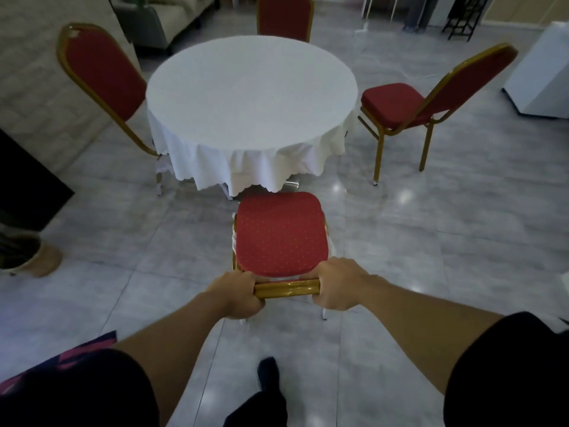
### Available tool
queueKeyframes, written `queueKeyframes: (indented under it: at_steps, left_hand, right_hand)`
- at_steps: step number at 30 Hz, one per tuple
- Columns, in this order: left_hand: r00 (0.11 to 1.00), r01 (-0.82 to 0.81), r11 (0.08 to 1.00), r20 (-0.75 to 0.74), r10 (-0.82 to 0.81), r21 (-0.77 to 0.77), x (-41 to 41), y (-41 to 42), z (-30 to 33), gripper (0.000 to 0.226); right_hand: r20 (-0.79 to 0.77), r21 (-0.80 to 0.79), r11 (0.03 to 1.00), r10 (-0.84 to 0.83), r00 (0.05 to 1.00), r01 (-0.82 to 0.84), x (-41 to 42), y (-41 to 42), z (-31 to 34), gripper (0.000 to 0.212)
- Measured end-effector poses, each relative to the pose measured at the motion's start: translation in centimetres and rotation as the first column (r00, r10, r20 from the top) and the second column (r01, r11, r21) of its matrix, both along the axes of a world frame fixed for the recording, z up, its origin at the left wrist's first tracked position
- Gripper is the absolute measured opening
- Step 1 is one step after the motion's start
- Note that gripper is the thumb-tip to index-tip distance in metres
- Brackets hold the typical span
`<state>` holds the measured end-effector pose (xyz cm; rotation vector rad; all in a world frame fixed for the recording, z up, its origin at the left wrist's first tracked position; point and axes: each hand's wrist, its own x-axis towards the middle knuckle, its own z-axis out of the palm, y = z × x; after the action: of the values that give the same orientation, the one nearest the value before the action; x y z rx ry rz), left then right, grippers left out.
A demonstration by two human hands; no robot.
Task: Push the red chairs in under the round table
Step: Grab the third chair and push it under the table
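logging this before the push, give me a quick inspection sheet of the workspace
surface: round table under a white tablecloth; top bare.
job's things: four red chairs. near chair has its seat just short of the cloth hem; right chair stands pulled out; left chair and far chair are close to the table.
clutter: nothing seen on the table.
hands: left hand and right hand both grip the near chair's gold top rail.
cables: nothing seen.
surroundings: glossy grey tile floor, sofa at the back left, white cabinet at the right.
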<state>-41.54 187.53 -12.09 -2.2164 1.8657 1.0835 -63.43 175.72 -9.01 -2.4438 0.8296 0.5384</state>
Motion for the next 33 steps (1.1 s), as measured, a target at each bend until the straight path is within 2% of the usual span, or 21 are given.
queueKeyframes:
  at_steps: [8,13,17,19,23,26,28,32,33]
  left_hand:
    - [0.998,-0.010,0.999,-0.064,0.007,-0.032,3.0,-8.9,0.0,0.024]
    - [0.997,-0.030,1.000,-0.073,0.031,0.009,6.7,-15.0,0.1,0.041]
    - [0.997,-0.037,0.999,-0.061,0.038,0.025,9.7,-20.0,0.0,0.041]
    - [0.997,-0.047,0.999,-0.060,0.049,0.019,10.7,-22.0,-0.1,0.037]
    - [0.993,-0.051,0.999,-0.104,0.052,0.012,12.0,-24.6,0.0,0.015]
    - [0.991,-0.029,0.999,-0.132,0.031,0.019,12.5,-24.6,0.0,0.030]
    - [0.992,-0.022,0.999,-0.124,0.026,0.031,12.7,-24.6,-0.3,0.030]
    - [0.992,-0.046,0.992,-0.112,0.059,0.118,12.2,-25.1,0.8,0.038]
    - [0.990,-0.053,0.988,-0.119,0.071,0.145,11.8,-25.2,1.4,0.043]
  right_hand:
    - [0.001,0.009,1.000,-0.015,1.000,0.015,3.2,-9.7,-0.3,0.045]
    - [-0.013,-0.019,1.000,-0.009,1.000,0.009,6.9,-15.9,-0.3,0.042]
    - [-0.028,-0.032,0.999,-0.023,0.999,0.022,9.9,-20.7,-0.1,0.043]
    - [-0.033,-0.042,0.999,-0.017,0.999,0.016,11.1,-22.8,0.0,0.044]
    - [-0.044,-0.045,0.998,0.045,0.998,-0.047,12.7,-26.0,0.4,0.045]
    - [-0.047,-0.029,0.995,0.093,0.995,-0.095,12.8,-26.8,-0.1,0.047]
    - [-0.031,-0.022,0.994,0.102,0.994,-0.103,12.7,-26.8,-0.6,0.048]
    - [0.013,0.016,0.996,0.089,0.996,-0.090,12.6,-27.3,-0.7,0.038]
    - [0.011,0.043,0.995,0.091,0.996,-0.091,12.5,-27.3,-0.6,0.048]
